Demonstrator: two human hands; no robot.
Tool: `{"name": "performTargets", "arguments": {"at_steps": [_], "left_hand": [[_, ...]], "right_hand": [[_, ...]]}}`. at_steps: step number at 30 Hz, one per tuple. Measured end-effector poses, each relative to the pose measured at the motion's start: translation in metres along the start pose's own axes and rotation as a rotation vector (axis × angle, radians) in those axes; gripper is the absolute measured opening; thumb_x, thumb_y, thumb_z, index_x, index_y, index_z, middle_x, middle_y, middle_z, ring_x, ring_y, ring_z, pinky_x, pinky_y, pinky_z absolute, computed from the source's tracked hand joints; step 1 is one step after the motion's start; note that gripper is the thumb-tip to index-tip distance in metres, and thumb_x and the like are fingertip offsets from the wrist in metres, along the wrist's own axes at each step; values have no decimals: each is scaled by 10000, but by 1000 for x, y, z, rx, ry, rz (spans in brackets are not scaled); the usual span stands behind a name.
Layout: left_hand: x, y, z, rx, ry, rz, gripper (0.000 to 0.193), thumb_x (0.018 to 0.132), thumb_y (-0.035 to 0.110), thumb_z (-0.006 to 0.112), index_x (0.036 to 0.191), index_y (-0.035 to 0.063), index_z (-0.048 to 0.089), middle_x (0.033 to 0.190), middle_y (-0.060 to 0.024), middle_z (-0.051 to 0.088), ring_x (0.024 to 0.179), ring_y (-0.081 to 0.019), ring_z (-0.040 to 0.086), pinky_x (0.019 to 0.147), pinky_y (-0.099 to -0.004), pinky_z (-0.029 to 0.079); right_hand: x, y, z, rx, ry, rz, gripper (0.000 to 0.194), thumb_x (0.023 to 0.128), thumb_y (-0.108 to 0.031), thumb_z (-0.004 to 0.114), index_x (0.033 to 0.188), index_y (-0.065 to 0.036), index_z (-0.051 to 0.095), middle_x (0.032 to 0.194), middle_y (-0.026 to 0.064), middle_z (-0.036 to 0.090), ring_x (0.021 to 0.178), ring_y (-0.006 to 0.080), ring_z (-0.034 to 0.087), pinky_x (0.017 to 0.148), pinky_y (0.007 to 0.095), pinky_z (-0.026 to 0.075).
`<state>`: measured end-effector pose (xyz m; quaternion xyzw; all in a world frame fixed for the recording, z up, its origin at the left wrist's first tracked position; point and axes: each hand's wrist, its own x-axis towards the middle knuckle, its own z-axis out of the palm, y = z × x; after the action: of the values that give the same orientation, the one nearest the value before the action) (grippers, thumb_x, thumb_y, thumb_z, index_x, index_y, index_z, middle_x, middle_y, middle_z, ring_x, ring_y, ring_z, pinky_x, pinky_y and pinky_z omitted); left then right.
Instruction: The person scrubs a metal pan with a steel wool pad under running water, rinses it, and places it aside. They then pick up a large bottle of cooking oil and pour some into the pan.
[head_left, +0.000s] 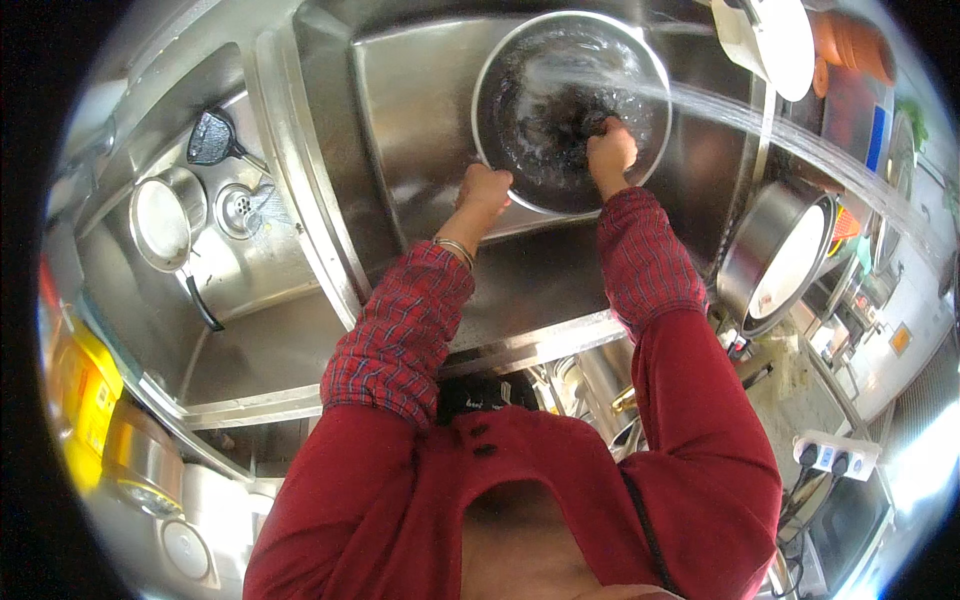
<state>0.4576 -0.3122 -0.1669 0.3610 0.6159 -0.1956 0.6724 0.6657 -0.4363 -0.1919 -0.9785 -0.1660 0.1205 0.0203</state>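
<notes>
A wide round metal pan (574, 202) stands in the right-hand basin of a stainless steel sink, with water swirling inside. A stream of water (720, 105) runs into it from the right. My left hand (486, 189) grips the pan's near left rim. Inside the near right part of the pan, my right hand (613, 150) is closed on a dark scrubber (598, 120), whose exact kind is hard to make out through the splashing. Checked sleeve covers reach down to both wrists.
The left basin holds a black slotted turner (212, 139), a small saucepan (161, 225) and a drain (238, 211). A large pot (776, 259) stands right of the sink, near a power strip (835, 454). A white pot (772, 45) is at the top right.
</notes>
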Motion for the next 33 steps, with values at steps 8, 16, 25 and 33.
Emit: {"name": "performTargets", "arguments": {"at_steps": [8, 16, 25, 33], "left_hand": [[-3, 5, 5, -27, 21, 5, 207, 832, 152, 651, 789, -37, 578, 612, -111, 568, 441, -178, 509, 341, -314, 343], [-5, 6, 3, -95, -12, 12, 201, 809, 143, 648, 774, -33, 557, 553, -113, 535, 368, -167, 440, 321, -326, 308], [-9, 12, 3, -24, 21, -19, 232, 790, 178, 633, 828, -50, 618, 691, -128, 636, 562, -216, 620, 468, -339, 473], [-2, 6, 10, -102, -10, 11, 165, 830, 140, 640, 858, -2, 561, 577, -94, 543, 394, -152, 454, 350, -307, 316]], "right_hand": [[53, -80, 49, 244, 226, -290, 234, 726, -121, 619, 954, -97, 666, 921, 95, 675, 810, 294, 656, 722, 392, 515], [-1, -22, -10, 89, 91, -148, 261, 653, -65, 614, 893, -116, 702, 850, 170, 691, 800, 388, 667, 748, 462, 528], [20, -31, 17, 123, 139, -253, 255, 683, -128, 627, 920, -98, 716, 910, 161, 692, 865, 359, 665, 772, 441, 521], [79, -26, 19, -186, -37, -30, 210, 690, -156, 623, 884, -103, 679, 856, 138, 677, 802, 374, 649, 711, 443, 517]]}}
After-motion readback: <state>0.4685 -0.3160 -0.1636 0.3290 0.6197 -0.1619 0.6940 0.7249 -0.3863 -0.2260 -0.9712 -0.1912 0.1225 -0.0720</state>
